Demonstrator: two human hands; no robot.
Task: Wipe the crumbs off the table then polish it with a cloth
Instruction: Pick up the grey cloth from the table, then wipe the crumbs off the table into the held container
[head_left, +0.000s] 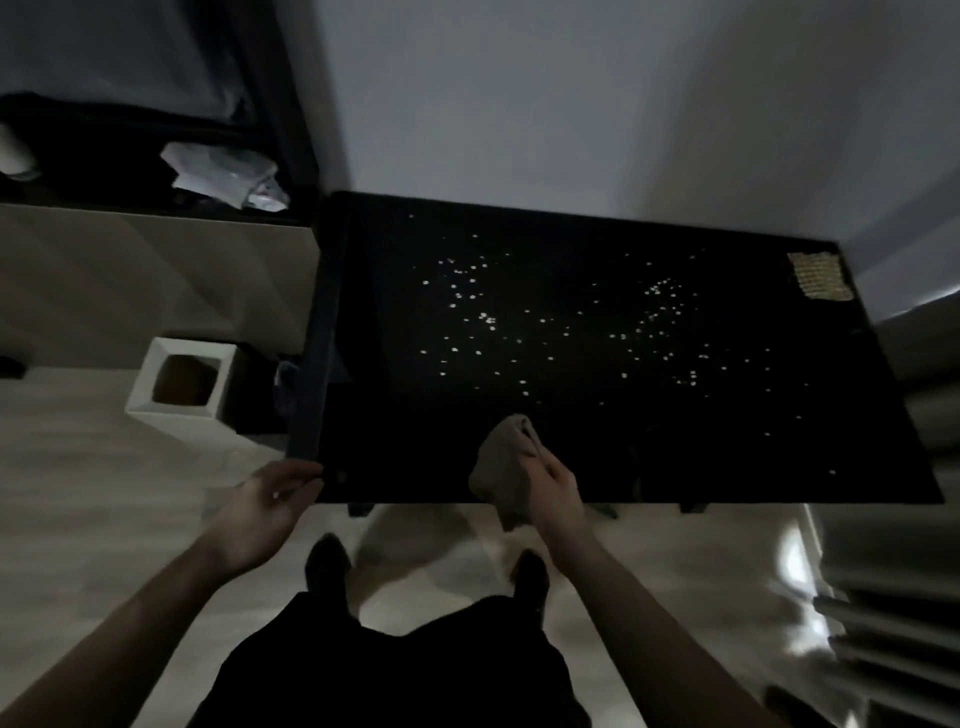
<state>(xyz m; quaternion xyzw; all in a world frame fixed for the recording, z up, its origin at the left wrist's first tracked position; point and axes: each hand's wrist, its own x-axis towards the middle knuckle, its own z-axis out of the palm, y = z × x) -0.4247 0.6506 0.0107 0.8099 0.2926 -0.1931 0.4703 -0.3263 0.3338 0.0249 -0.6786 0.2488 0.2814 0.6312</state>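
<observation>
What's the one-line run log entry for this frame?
phase: pre-wipe | right hand: grips cloth at near table edge | left hand: at near-left corner | crumbs: scattered, uncleared

You see a black table (597, 447) speckled with pale crumbs (488, 319), a grey-brown cloth (501, 465) at centre, a tan woven-patterned square (820, 275) upper right, a white bin (184, 382) left.

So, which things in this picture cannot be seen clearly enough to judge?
- Head view, crumbs: only tiny pale specks on the black table; too small to tell what they are.
- Right hand: its fingers are hidden in the grey cloth it grips.
- Left hand: dim and blurred at the table corner; contact cannot be judged.
- White bin: its inside is in shadow.
</observation>
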